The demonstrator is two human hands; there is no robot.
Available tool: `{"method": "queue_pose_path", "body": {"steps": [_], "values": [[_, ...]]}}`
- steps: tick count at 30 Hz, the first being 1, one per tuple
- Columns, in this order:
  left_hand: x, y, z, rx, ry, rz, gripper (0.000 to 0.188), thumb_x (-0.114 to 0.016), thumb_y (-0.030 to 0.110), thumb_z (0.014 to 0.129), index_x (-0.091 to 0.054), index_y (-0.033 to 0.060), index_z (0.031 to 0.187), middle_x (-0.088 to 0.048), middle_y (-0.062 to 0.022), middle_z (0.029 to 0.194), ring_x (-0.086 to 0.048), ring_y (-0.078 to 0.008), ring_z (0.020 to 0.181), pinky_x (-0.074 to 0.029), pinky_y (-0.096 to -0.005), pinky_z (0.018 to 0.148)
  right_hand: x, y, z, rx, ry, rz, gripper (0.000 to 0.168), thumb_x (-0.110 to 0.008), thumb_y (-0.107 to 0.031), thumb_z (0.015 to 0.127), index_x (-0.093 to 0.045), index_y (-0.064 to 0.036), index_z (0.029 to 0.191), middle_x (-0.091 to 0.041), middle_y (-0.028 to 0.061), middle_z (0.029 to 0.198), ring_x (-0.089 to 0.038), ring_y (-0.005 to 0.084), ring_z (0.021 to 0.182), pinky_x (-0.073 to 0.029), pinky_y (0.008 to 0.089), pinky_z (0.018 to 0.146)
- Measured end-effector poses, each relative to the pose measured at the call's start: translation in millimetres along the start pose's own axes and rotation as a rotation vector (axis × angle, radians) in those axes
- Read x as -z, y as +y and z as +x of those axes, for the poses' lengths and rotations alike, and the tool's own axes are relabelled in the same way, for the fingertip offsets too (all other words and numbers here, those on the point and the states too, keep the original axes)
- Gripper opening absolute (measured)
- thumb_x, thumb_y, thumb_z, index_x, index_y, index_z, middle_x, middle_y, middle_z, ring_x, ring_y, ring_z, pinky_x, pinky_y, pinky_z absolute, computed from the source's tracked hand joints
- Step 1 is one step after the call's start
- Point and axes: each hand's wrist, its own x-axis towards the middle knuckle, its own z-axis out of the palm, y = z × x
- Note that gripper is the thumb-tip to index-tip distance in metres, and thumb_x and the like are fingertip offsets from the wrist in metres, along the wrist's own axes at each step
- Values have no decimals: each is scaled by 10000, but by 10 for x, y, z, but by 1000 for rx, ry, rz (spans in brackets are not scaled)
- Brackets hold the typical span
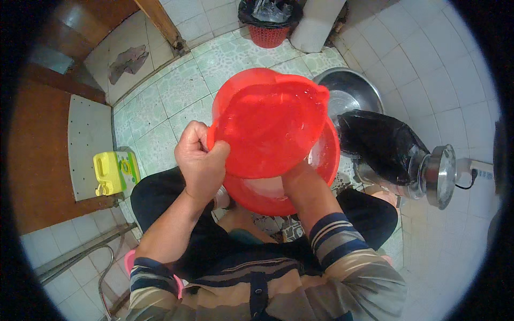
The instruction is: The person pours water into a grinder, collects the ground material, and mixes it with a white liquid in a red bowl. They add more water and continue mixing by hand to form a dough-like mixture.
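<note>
My left hand [204, 160] grips the rim of a red plastic basin [269, 128], its thumb over the edge. This basin is tilted, with wet spots glistening inside. Beneath it is a larger red plastic tub [261, 206], in which pale liquid shows. My right forearm reaches under the near right side of the upper basin; only the wrist and part of my right hand [299, 174] can be seen. The fingers are hidden, so what they hold or touch cannot be told.
A steel bowl [371, 90] stands on the tiled floor behind right. Black plastic [381, 140] covers part of a glass jar [417, 176] on the right. A yellow jug [110, 172] is at left, a red wastebasket [269, 37] at the back, and a rag [128, 62] beyond the doorway.
</note>
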Motion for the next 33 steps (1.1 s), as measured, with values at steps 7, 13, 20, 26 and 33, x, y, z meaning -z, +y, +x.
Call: {"method": "queue_pose_path", "body": {"steps": [7,13,20,26,33], "values": [[64,-41,46,-196,18,96,268,-513,-118,719,-359,90,649,-393,61,652,-330,-16,602,-298,-195,510,-5,181,-287,127,-62,-503,250,-622,-212,858,-598,-39,1037,-640,113,855,-633,239,740,-516,394,619],[97,-112,173,3,140,-62,261,-519,-115,713,-367,92,671,-417,64,659,-342,-13,604,-315,-194,513,0,329,-156,154,-177,-999,253,-619,-209,858,-596,-42,1046,-639,116,869,-631,244,758,-515,396,632],[233,-162,417,306,191,-373,169,-505,-127,730,-519,33,783,-589,-29,775,-530,-82,663,-452,-224,641,147,855,-7,91,-327,-1394,258,-616,-207,859,-594,-44,1058,-638,119,885,-629,250,780,-513,398,648],[253,-84,528,404,225,-398,361,-505,-121,700,-595,-21,1036,-660,-103,992,-635,-180,866,-506,-306,806,586,1298,132,31,-227,-1608,262,-613,-205,860,-593,-46,1067,-637,122,900,-627,255,798,-511,400,662],[319,-80,623,404,300,-343,371,-518,-123,679,-604,-19,1024,-669,-95,975,-638,-183,862,-501,-301,814,950,1179,207,-17,-26,-1690,268,-610,-202,861,-591,-49,1079,-636,126,916,-624,261,820,-510,402,678]]}}
